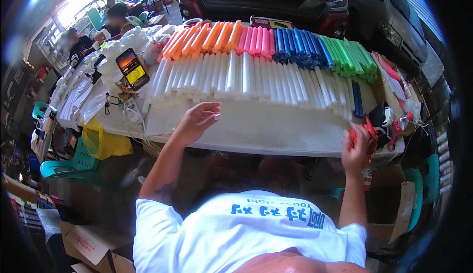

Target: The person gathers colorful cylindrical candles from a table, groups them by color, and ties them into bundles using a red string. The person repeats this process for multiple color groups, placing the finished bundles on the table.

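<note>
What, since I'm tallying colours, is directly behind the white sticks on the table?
Behind the white sticks, left to right: orange sticks, pink sticks, blue sticks and green sticks. The table beneath these rows is covered, so anything there can't be seen.

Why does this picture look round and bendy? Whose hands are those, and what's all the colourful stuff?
There's no robot here, just a person wearing a camera on their head. It points down past their white shirt. Its very wide "fisheye" lens makes straight edges curve.

On the pale table lie rows of long sticks that look like candles. Farther back are orange sticks, pink sticks, blue sticks and green sticks. Nearer are white sticks.

The left hand is over the table and looks empty. The right hand is at a red thing; I can't tell whether it's gripping it.
</note>
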Demonstrator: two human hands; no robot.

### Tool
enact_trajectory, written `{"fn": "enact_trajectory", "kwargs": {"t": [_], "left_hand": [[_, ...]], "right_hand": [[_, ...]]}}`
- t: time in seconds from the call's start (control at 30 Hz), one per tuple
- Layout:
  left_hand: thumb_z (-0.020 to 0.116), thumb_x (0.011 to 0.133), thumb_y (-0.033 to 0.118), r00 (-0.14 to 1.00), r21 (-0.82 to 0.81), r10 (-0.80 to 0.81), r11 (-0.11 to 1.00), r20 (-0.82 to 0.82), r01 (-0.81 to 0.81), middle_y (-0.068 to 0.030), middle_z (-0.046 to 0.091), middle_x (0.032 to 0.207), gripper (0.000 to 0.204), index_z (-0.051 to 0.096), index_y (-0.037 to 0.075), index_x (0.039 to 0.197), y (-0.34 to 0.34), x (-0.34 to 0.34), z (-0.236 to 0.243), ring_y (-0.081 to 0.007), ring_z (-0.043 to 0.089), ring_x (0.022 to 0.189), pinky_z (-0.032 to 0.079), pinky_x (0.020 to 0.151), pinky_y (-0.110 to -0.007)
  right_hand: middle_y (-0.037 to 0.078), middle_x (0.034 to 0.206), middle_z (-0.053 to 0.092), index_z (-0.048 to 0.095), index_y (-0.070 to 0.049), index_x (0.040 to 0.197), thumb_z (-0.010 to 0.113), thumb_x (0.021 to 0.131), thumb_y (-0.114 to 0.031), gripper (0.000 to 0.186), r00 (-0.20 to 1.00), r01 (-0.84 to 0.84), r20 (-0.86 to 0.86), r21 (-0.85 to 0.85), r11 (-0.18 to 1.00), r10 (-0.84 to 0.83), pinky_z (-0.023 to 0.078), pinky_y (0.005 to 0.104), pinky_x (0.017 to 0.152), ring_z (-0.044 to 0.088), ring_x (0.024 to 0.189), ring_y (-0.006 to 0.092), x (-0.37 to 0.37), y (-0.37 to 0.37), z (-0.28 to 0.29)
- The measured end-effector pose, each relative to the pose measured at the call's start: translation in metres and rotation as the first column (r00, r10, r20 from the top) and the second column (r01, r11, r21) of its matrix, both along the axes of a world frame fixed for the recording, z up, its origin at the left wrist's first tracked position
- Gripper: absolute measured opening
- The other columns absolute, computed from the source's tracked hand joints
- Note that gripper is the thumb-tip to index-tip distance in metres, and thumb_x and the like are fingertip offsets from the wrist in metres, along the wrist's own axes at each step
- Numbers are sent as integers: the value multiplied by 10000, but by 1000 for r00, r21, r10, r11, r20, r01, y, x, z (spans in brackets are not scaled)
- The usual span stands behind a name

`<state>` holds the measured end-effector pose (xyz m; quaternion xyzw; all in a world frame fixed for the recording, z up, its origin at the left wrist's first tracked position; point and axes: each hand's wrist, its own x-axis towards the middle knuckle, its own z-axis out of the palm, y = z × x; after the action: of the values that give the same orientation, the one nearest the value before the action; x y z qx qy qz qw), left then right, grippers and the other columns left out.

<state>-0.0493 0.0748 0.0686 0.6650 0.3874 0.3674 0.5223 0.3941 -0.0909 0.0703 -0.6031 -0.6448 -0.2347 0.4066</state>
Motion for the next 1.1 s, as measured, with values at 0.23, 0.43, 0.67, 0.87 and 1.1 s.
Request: {"fn": "enact_trajectory", "kwargs": {"t": [0.23, 0.43, 0.67, 0.87, 1.1], "left_hand": [[667, 853, 64, 972, 322, 107, 946, -207, -35, -83, 621, 1078, 340, 580, 20, 1179, -8, -8, -40, -195, 607, 1011, 490, 875, -309], [689, 796, 86, 913, 612, 312, 786, -263, -92, -161, 613, 1058, 358, 595, 47, 1140, -15, 10, -59, -337, 607, 974, 505, 837, -391], [693, 788, 118, 842, 724, 408, 689, -352, -31, -145, 632, 1028, 318, 616, 66, 1093, -21, 13, -69, -316, 633, 907, 529, 780, -403], [692, 782, 103, 848, 752, 406, 659, -340, -14, -136, 637, 999, 281, 625, 57, 1051, -19, 14, -64, -300, 638, 894, 535, 768, -378], [694, 764, 69, 848, 747, 414, 664, -331, -33, -127, 624, 1018, 348, 601, 71, 1099, -19, 14, -70, -315, 625, 911, 521, 773, -390]], "right_hand": [[174, 950, 631, 645, -20, 946, 627, 837, -121, 150, 943, -227, -302, -286, 931, 137, 495, 412, 801, 612, 911, 360, -5, 199, 9], [206, 891, 672, 700, -48, 880, 594, 868, -240, 219, 983, 101, -113, -334, 937, -146, 518, 433, 761, 649, 850, 363, 32, 357, 17], [147, 1224, 601, 662, -37, 1107, 488, 898, -180, 307, 872, 486, 262, -573, 660, -414, 466, 424, 930, 548, 1162, 325, -11, 439, 15], [174, 1166, 629, 670, -19, 1093, 436, 906, -122, 317, 862, 465, 146, -609, 643, -485, 494, 389, 904, 616, 1052, 329, -16, 449, 16], [220, 972, 664, 630, 67, 1047, 689, 723, -218, 435, 903, 15, -278, -742, 670, -329, 518, 367, 674, 654, 739, 298, 8, 395, 46]]}}
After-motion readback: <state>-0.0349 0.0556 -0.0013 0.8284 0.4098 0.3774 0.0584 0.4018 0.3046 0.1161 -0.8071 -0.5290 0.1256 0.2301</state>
